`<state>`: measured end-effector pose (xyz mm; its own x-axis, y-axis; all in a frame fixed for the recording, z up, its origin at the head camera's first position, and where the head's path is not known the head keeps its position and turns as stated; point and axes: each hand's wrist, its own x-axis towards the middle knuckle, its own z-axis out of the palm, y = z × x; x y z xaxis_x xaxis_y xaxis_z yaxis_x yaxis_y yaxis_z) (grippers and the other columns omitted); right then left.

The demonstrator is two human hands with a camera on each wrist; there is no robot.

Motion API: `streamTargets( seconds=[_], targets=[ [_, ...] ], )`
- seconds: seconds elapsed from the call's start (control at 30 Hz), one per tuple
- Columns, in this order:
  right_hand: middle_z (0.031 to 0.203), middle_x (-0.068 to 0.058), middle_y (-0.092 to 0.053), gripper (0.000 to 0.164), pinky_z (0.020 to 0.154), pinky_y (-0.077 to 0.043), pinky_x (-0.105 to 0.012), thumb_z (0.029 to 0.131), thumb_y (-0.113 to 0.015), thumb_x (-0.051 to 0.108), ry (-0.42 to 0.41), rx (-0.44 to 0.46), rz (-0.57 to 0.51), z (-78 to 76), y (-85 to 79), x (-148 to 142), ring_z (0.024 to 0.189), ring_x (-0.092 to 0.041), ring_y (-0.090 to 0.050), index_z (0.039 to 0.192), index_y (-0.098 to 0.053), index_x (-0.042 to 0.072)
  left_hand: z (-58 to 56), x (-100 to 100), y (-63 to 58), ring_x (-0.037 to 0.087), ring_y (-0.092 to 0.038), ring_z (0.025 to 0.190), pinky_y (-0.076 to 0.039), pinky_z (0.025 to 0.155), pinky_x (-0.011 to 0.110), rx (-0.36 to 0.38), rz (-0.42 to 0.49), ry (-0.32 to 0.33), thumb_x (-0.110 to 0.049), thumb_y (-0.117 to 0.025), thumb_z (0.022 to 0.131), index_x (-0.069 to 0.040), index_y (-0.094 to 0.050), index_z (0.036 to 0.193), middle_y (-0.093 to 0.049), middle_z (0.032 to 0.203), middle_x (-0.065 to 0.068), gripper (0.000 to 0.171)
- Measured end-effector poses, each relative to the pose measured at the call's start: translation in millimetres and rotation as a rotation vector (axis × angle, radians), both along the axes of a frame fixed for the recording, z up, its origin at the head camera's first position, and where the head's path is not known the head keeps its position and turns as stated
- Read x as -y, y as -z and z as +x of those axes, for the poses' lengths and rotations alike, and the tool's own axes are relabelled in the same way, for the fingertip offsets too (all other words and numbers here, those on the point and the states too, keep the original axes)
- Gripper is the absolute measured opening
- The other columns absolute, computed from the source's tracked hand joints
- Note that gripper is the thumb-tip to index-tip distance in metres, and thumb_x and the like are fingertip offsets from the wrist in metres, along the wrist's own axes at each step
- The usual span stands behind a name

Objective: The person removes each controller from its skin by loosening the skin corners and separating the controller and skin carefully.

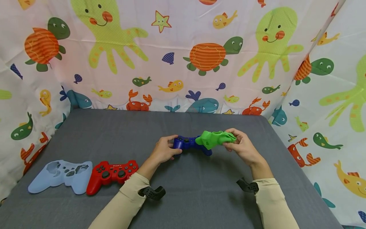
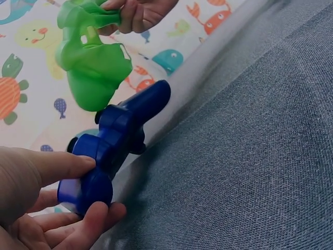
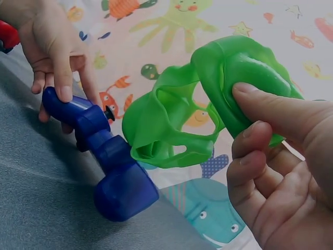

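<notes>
My left hand (image 1: 164,149) grips one end of a blue game controller (image 1: 186,143), thumb on one side and fingers on the other, as the left wrist view shows. The controller's other handle points away from that hand. With the right hand (image 1: 241,144) I pinch a bright green, soft silicone controller cover (image 1: 214,139) by one end. In the right wrist view the cover (image 3: 171,114) hangs folded, its cut-out holes showing, and its loose end is beside the blue controller (image 3: 104,140). From the head view it overlaps the controller's right part.
On the left of the grey cloth-covered table (image 1: 200,203) lie a pale blue silicone cover (image 1: 54,183) and a red Sony controller (image 1: 98,181), side by side. A curtain (image 1: 177,38) printed with sea animals stands behind. Black straps (image 1: 152,192) circle both wrists.
</notes>
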<state>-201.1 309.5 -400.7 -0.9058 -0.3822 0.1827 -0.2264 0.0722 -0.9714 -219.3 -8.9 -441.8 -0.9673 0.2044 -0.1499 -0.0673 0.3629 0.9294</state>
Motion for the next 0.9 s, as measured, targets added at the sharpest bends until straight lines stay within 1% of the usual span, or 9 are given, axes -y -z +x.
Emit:
streamTargets(
  seconds=[0.07, 0.13, 0.27, 0.37, 0.47, 0.63, 0.73, 0.8, 0.9],
  targets=[
    [0.087, 0.007, -0.059, 0.031, 0.060, -0.044, -0.024, 0.094, -0.061, -0.009, 0.014, 0.004, 0.001, 0.8, -0.8, -0.9, 0.063, -0.007, -0.051, 0.112, -0.061, 0.017, 0.4, 0.0, -0.4, 0.020, -0.069, 0.064, -0.058, 0.057, 0.034, 0.002, 0.011, -0.001, -0.006, -0.079, 0.086, -0.014, -0.052, 0.149, -0.071, 0.122, 0.024, 0.070],
    [0.087, 0.007, -0.058, 0.031, 0.060, -0.044, -0.025, 0.095, -0.060, -0.009, 0.020, 0.005, 0.000, 1.0, -1.3, -1.7, 0.063, -0.008, -0.051, 0.112, -0.061, 0.016, 0.3, 0.4, -0.4, 0.022, -0.072, 0.075, -0.059, 0.059, 0.035, -0.001, 0.030, 0.003, -0.004, -0.079, 0.086, -0.014, -0.051, 0.149, -0.070, 0.124, 0.025, 0.070],
    [0.088, 0.008, -0.059, 0.031, 0.061, -0.044, -0.026, 0.095, -0.060, -0.010, 0.028, 0.005, 0.001, 1.0, -2.2, -3.1, 0.063, -0.007, -0.052, 0.112, -0.061, 0.017, -1.3, 3.1, -0.8, 0.030, -0.074, 0.094, -0.062, 0.065, 0.037, -0.003, 0.078, -0.001, 0.001, -0.077, 0.086, -0.014, -0.051, 0.150, -0.066, 0.130, 0.027, 0.071],
    [0.089, 0.008, -0.059, 0.031, 0.061, -0.045, -0.025, 0.095, -0.060, -0.010, 0.034, 0.002, 0.001, 1.0, -3.0, -4.0, 0.064, -0.007, -0.052, 0.111, -0.061, 0.017, -3.3, 6.6, -1.4, 0.033, -0.074, 0.098, -0.062, 0.067, 0.038, 0.000, 0.092, -0.014, 0.003, -0.076, 0.086, -0.015, -0.051, 0.150, -0.064, 0.133, 0.028, 0.071],
    [0.087, 0.008, -0.059, 0.031, 0.061, -0.046, -0.023, 0.095, -0.060, -0.010, 0.033, -0.001, -0.001, 0.8, -4.2, -4.9, 0.063, -0.007, -0.053, 0.111, -0.061, 0.016, -5.7, 11.2, -3.4, 0.032, -0.074, 0.098, -0.062, 0.068, 0.037, 0.002, 0.080, -0.019, 0.002, -0.076, 0.087, -0.015, -0.050, 0.150, -0.063, 0.134, 0.028, 0.071],
    [0.088, 0.007, -0.060, 0.031, 0.060, -0.045, -0.025, 0.095, -0.060, -0.010, 0.020, -0.008, -0.001, 0.4, -5.5, -5.0, 0.063, -0.008, -0.052, 0.112, -0.061, 0.016, -7.7, 20.6, -10.1, 0.034, -0.074, 0.098, -0.062, 0.070, 0.039, 0.004, 0.054, -0.033, 0.001, -0.076, 0.087, -0.015, -0.049, 0.151, -0.062, 0.133, 0.028, 0.071],
    [0.089, 0.007, -0.060, 0.031, 0.060, -0.045, -0.025, 0.095, -0.060, -0.009, 0.011, -0.005, 0.000, 0.4, -5.4, -4.6, 0.064, -0.007, -0.052, 0.113, -0.061, 0.016, -8.1, 25.3, -12.0, 0.036, -0.072, 0.102, -0.062, 0.073, 0.041, -0.015, -0.020, -0.044, -0.002, -0.076, 0.088, -0.018, -0.049, 0.151, -0.062, 0.133, 0.027, 0.070],
    [0.088, 0.008, -0.060, 0.031, 0.061, -0.045, -0.024, 0.095, -0.060, -0.009, 0.006, 0.003, -0.001, 0.8, -4.7, -4.5, 0.064, -0.007, -0.052, 0.113, -0.061, 0.017, -8.3, 27.5, -11.7, 0.036, -0.070, 0.108, -0.061, 0.080, 0.044, -0.050, -0.115, -0.038, -0.007, -0.077, 0.089, -0.018, -0.049, 0.151, -0.063, 0.133, 0.025, 0.069],
    [0.085, 0.008, -0.060, 0.032, 0.061, -0.045, -0.023, 0.095, -0.060, -0.010, -0.005, 0.011, 0.000, 1.3, -2.9, -4.2, 0.064, -0.006, -0.052, 0.113, -0.060, 0.017, -8.5, 29.5, -10.2, 0.037, -0.065, 0.119, -0.054, 0.093, 0.051, -0.109, -0.294, -0.029, -0.015, -0.078, 0.089, -0.021, -0.049, 0.151, -0.065, 0.134, 0.021, 0.069]
  ],
)
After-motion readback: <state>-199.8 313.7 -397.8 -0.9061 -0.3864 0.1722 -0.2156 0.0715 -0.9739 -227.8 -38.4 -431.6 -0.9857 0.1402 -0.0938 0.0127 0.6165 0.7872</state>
